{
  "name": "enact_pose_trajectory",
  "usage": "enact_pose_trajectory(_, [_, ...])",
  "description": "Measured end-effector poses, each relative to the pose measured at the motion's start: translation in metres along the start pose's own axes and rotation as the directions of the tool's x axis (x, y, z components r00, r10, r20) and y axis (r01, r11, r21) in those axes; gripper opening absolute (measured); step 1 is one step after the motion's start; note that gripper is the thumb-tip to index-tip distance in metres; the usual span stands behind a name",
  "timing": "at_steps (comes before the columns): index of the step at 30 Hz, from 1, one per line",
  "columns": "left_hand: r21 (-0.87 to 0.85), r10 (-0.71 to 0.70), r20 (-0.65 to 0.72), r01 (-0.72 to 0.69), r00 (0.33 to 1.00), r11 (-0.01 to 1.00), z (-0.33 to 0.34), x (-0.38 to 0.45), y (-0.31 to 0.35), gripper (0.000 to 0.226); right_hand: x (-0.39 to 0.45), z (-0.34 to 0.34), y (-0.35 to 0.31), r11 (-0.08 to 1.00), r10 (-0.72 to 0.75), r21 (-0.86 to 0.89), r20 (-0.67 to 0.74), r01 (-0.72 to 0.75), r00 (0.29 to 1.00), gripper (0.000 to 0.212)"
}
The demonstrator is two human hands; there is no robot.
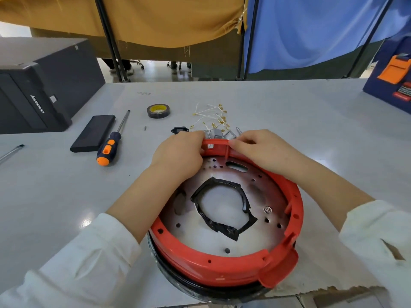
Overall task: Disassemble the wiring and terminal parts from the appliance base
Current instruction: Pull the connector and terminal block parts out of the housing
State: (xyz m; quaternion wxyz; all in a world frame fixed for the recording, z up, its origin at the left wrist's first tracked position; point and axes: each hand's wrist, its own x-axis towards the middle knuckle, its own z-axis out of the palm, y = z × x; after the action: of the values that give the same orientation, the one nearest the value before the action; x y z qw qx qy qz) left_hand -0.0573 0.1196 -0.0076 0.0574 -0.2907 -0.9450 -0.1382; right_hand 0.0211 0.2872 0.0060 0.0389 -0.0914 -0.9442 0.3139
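A: Where is the appliance base (224,267) being kept?

B: It is being rested on the desk (55,185), near the front edge, with its red rim facing up and the holed metal plate (262,190) exposed inside. The far part of the rim is being worked on.

A: How are the hands being used?

B: The left hand (178,155) is being curled over the far rim, its grip clenched on the red plastic beside the grey terminal block (214,134). The right hand (264,150) is being pinched onto the rim's top edge just right of the block.

A: What has been set aside?

B: Loose white wires (211,116) with brass ends are lying beyond the base, with a roll of tape (158,110) and a screwdriver (111,145) further left.

A: How should this step be done well?

B: Probably the rim should be steadied by one hand while the block is being eased outward evenly. Twisting is best avoided, since the thin plastic could be cracked. Whether a clip is being held back cannot be told.
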Motion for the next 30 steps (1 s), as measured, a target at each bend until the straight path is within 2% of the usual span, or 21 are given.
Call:
enact_pose_trajectory(2, [-0.014,-0.019,-0.005,0.019,1.0,1.0,0.0,0.0,-0.001,0.007,-0.001,0.003,-0.001,0.984,-0.027,-0.178,0.0,0.027,1.0,0.024])
enact_pose_trajectory(4, [-0.046,-0.044,-0.003,0.043,0.999,0.998,0.001,0.0,0.0,0.018,-0.001,0.007,0.0,0.892,-0.067,-0.448,-0.01,0.055,0.998,0.023])
enact_pose_trajectory(6, [-0.067,-0.06,0.004,0.06,0.998,0.996,-0.001,-0.001,0.001,0.025,-0.001,0.009,0.0,0.83,-0.076,-0.556,-0.022,0.051,0.997,0.022])
enact_pose_trajectory(10, [-0.078,-0.112,0.088,0.119,0.99,0.99,-0.009,-0.002,0.003,0.023,-0.004,-0.004,-0.007,0.877,-0.043,-0.478,0.041,0.058,0.998,0.004])
enact_pose_trajectory(14, [-0.14,-0.103,0.217,0.135,0.971,0.981,-0.031,-0.005,0.0,0.017,-0.008,-0.023,-0.019,0.842,-0.167,-0.512,0.052,0.17,0.985,0.017])
enact_pose_trajectory(18, [-0.292,-0.071,0.244,0.143,0.967,0.946,-0.059,-0.016,-0.006,0.017,-0.009,-0.042,-0.035,0.801,-0.305,-0.539,0.007,0.261,0.952,0.011])
enact_pose_trajectory(20, [-0.428,-0.082,0.29,0.206,0.954,0.88,-0.067,-0.024,-0.009,0.015,-0.01,-0.05,-0.042,0.8,-0.354,-0.522,-0.011,0.296,0.935,0.005])
enact_pose_trajectory(23, [-0.634,-0.103,0.303,0.281,0.947,0.721,-0.071,-0.038,-0.011,0.02,-0.014,-0.058,-0.05,0.818,-0.39,-0.486,-0.072,0.309,0.918,0.013])
enact_pose_trajectory(26, [-0.765,-0.15,0.236,0.279,0.96,0.58,-0.069,-0.049,-0.011,0.037,-0.022,-0.062,-0.056,0.864,-0.373,-0.405,-0.118,0.298,0.92,0.016])
enact_pose_trajectory(30, [-0.844,-0.218,0.1,0.199,0.971,0.499,-0.069,-0.059,-0.016,0.05,-0.037,-0.069,-0.057,0.924,-0.316,-0.255,-0.099,0.283,0.943,0.027])
